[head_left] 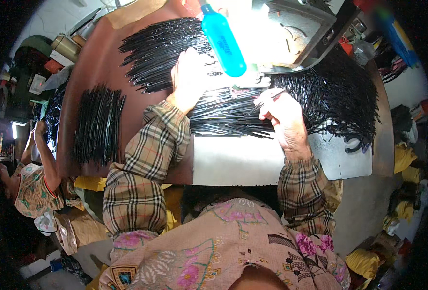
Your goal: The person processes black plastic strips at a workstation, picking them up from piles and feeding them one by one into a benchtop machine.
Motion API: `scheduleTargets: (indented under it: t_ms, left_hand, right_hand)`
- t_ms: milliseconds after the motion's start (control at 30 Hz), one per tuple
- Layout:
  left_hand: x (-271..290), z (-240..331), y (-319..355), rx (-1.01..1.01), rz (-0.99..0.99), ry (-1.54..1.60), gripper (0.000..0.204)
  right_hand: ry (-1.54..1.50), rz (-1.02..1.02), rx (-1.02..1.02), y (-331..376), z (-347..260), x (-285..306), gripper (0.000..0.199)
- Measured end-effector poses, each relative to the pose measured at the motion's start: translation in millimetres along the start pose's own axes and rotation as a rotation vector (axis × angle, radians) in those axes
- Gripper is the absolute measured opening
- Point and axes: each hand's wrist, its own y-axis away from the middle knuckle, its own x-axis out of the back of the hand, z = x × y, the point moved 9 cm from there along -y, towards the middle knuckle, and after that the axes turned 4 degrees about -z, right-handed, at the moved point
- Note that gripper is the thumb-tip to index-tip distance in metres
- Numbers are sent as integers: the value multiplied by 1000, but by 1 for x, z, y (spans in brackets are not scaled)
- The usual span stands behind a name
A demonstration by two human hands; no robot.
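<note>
My left hand [191,77] reaches over the table onto a wide pile of thin black strips [161,53]. Bright glare washes out its fingers, so their hold cannot be told. My right hand [287,118] has its thumb and fingers pinched together over a second row of black strips [228,113]. Something small and dark sits at those fingertips, too blurred to name. Just beyond my hands a blue bottle-shaped thing [223,41] slants beside a small metal piece [252,79] of a machine. Checked sleeves cover both my forearms.
A separate bundle of black strips [98,125] lies at left on the brown tabletop [136,113]. At right spreads a tangled black heap [339,92]. A white board [238,162] lines the near edge. A dark-framed machine [315,34] stands behind. Another person [37,186] works at far left.
</note>
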Motion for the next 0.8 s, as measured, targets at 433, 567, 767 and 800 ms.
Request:
scheduleTargets:
  t_ms: [433, 567, 767, 800]
  left_hand:
    - [20, 99, 36, -637, 5, 48, 31]
    - [-10, 83, 37, -217, -348, 324, 18]
    - [-37, 70, 68, 345, -495, 1407, 13]
    - [-40, 71, 70, 348, -500, 1409, 13]
  right_hand:
    - [-39, -136, 127, -1, -13, -17, 12]
    - [157, -26, 191, 1, -25, -21, 12]
    - [197, -40, 178, 4, -21, -22, 25]
    - [198, -36, 175, 4, -19, -22, 25]
